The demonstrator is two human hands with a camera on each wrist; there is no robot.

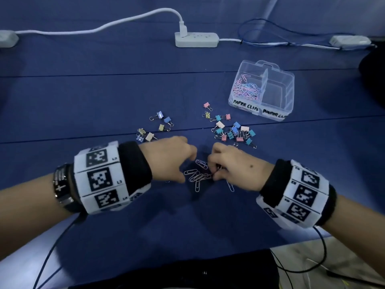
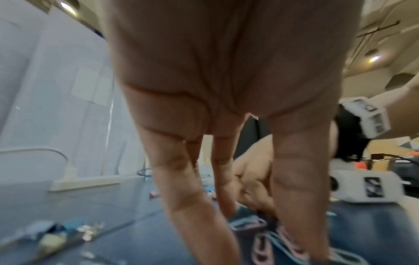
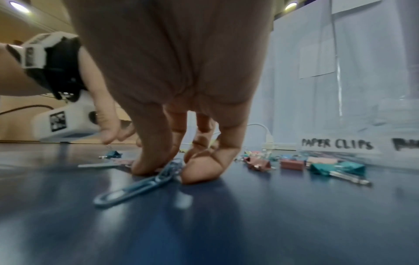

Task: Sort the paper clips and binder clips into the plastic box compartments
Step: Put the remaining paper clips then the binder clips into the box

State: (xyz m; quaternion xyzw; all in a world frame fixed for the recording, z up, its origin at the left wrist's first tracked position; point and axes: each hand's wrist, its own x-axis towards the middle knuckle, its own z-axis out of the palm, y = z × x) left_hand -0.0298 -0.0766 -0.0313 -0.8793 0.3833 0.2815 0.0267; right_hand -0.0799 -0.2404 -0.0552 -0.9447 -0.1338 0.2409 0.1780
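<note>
Both hands work low over a small heap of loose paper clips (image 1: 196,176) on the blue table (image 1: 83,101), near its front edge. The right hand (image 1: 235,165) has its fingertips (image 3: 199,172) bent down onto the tabletop, and the thumb and forefinger pinch one end of a blue paper clip (image 3: 136,186) whose other end lies flat on the surface. The left hand (image 1: 168,157) stands just across the heap, fingers (image 2: 199,215) pointed down and relaxed, tips at or near the clips; whether they actually press one I cannot tell, since the wrist view is blurred.

Beyond the hands lie the binder clips in two scatters: a smaller group (image 1: 154,128) to the left and a denser cluster (image 1: 233,130) to the right (pink, teal, blue, cream).

The clear plastic box (image 1: 289,94) sits farther back on the right. Its left compartment, labelled PAPER CLIPS, holds a pile of pastel paper clips (image 1: 246,88); the right compartment looks empty.

A white power strip (image 1: 196,39) rests at the table's far side.
</note>
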